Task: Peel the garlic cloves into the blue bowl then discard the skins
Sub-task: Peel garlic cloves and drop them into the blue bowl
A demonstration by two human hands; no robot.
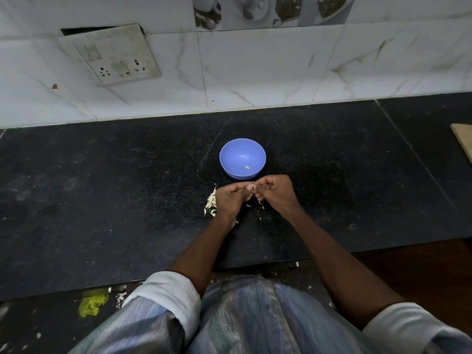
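Both hands' grip on garlic clove, just before blue bowl.

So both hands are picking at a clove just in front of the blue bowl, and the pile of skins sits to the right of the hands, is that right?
Not quite. The head view shows the pile of skins on the left, beside the left hand, not the right. The rest holds: both hands, with the right hand, work a clove before the blue bowl.

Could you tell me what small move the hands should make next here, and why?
Probably pull the last skin off and drop the clove into the blue bowl. Both hands, left hand and right hand, pinch a small clove just short of the bowl, which holds one peeled clove; skins lie beside the left hand.
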